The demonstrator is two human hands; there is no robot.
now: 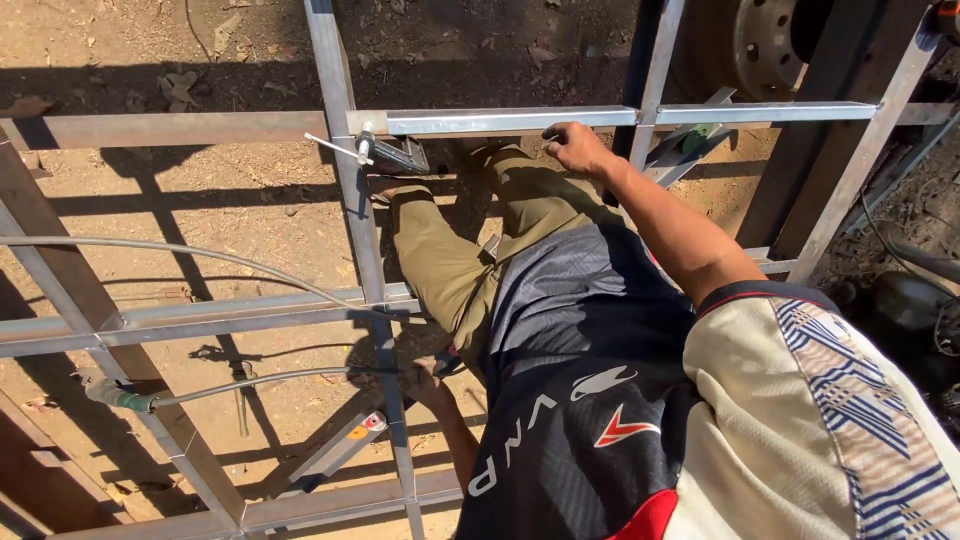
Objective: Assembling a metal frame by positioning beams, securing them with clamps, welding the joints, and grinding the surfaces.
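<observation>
My right hand [575, 146] reaches forward and grips the upper horizontal tube [500, 120] of a steel square-tube frame. Just left of it, a metal clamp tool [392, 153] sits at the joint where that tube meets the vertical tube [362, 230]. My left hand [428, 382] is low by my hip, beside the same vertical tube. Its fingers are closed around a dark handle at the end of a grey cable [260, 379]. My legs in olive trousers [450, 260] stand inside the frame.
A second grey cable [180, 250] arcs across the frame's left side. A flat metal bar with an orange label [342, 446] lies on the dirt under the frame. A wheel hub [760, 45] and dark steel beams stand at top right.
</observation>
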